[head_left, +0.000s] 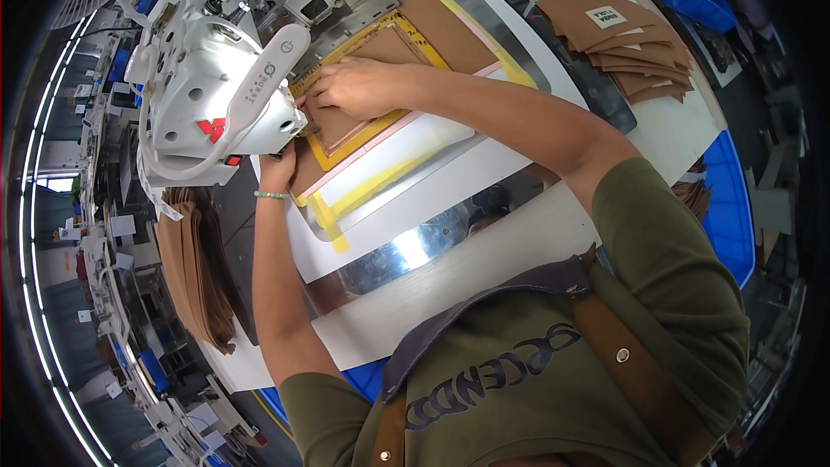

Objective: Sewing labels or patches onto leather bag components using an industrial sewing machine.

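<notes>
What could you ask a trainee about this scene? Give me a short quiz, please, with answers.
1. True or false: a beaded bracelet is on the wrist of the left hand.
2. Multiple choice: what colour are the stacked pieces at the picture's upper right?
A) blue
B) brown
C) green
3. Open question: which hand shows plainly over the yellow frame, and which is partly hidden by the white machine?

Key:
1. True.
2. B.
3. The right hand shows over the frame; the left is partly hidden.
</notes>
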Tool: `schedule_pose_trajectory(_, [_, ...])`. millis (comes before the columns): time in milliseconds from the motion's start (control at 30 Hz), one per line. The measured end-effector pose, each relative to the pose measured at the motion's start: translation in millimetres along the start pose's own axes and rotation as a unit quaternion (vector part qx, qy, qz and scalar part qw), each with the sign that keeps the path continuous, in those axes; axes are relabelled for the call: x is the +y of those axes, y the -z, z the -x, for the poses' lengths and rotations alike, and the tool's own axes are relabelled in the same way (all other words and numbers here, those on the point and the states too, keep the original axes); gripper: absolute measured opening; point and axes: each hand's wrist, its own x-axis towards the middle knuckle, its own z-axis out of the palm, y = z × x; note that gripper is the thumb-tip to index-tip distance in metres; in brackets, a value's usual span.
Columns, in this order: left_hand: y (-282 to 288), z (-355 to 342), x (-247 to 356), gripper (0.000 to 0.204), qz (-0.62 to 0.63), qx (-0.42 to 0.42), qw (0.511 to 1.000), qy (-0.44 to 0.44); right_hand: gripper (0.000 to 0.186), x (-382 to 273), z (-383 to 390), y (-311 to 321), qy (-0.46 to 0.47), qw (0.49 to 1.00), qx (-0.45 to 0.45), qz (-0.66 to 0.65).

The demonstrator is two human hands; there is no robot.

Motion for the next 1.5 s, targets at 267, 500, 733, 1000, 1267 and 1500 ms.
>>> schedule_pose_trajectory(267, [17.4,32.6,1.0,0.025,0.207,0.122,0.947,0.214,0.040,-3.5,4.1,-0.3,0.033,0.998,0.009,-0.056])
schedule_pose_trajectory(500, [35.5,54.4,32.7,0.023,0.217,0.089,0.952,0.195,0.038,-9.6,13.4,4.6,0.052,0.993,-0.013,-0.101])
schedule_pose_trajectory(733, [38.2,69.2,81.8,0.025,0.127,0.038,0.981,0.141,0.032,-22.3,25.7,11.1,0.086,0.990,0.000,-0.115])
schedule_pose_trajectory(1000, [31.8,64.0,140.9,0.022,-0.009,-0.026,1.000,0.012,0.023,-3.5,78.5,67.7,0.038,0.998,0.030,-0.033])
schedule_pose_trajectory(1267, [-4.3,42.2,163.6,0.044,-0.161,-0.103,0.976,-0.105,0.040,3.1,152.1,59.8,-0.111,0.989,-0.014,0.101])
schedule_pose_trajectory(1500, [-18.7,38.9,157.5,0.050,-0.197,-0.113,0.970,-0.086,0.046,-4.4,149.3,52.0,-0.095,0.978,-0.007,0.185])
